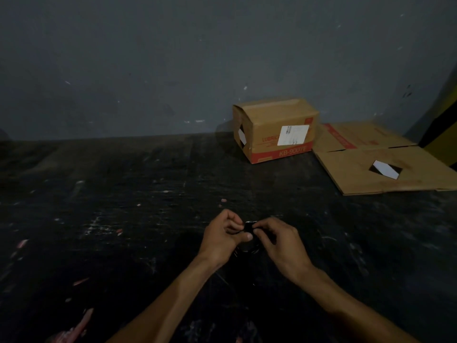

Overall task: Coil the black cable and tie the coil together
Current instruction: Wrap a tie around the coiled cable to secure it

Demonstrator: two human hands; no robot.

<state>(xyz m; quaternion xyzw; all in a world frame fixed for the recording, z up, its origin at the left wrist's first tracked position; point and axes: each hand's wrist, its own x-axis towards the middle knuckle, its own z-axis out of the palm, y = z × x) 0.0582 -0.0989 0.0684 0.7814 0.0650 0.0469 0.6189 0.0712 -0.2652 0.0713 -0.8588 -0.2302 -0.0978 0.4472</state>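
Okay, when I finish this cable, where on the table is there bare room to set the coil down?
The whole stretch of dark table to the left of the left hand, back to the wall, lies bare. Another patch lies beyond the hands, in front of the upright cardboard box. It is crowded far right, where the flattened cardboard lies beside that box.

The two hands meet at lower centre of the frame, the left hand (223,237) just left of the right hand (279,240), with the cable (248,227) between their fingertips, above the table (123,206). A box (275,129) stands upper right against the wall (148,58). Flattened cardboard (378,164) lies right of it.
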